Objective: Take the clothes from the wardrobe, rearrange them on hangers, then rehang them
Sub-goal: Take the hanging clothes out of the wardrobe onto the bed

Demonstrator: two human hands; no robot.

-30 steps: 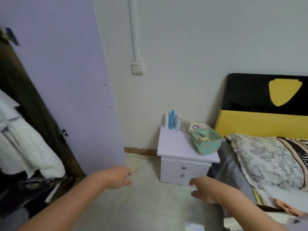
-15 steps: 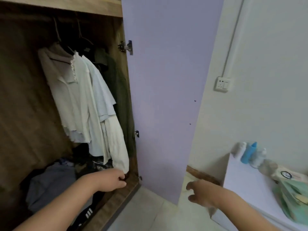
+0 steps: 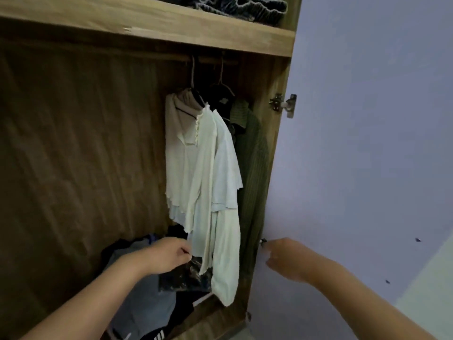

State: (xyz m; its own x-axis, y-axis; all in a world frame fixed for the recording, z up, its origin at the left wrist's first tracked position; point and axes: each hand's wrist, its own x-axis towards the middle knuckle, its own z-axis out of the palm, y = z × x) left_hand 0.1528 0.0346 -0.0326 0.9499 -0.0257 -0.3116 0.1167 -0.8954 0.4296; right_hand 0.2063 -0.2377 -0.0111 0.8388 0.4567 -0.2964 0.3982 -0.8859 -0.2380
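Both hands hold nothing: the left hand (image 3: 169,255) hovers loosely curled by the hem of the white shirts (image 3: 208,182) hanging from the rail, the right hand (image 3: 285,260) relaxed near the lilac door (image 3: 367,143). Heaped clothes (image 3: 144,303) lie below, a green sweater (image 3: 253,168) behind.

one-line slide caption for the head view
Both hands reach toward pale shirts hanging in an open wooden wardrobe.

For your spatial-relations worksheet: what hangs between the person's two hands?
In the head view, a cream long sleeve hangs between the left hand and right hand.
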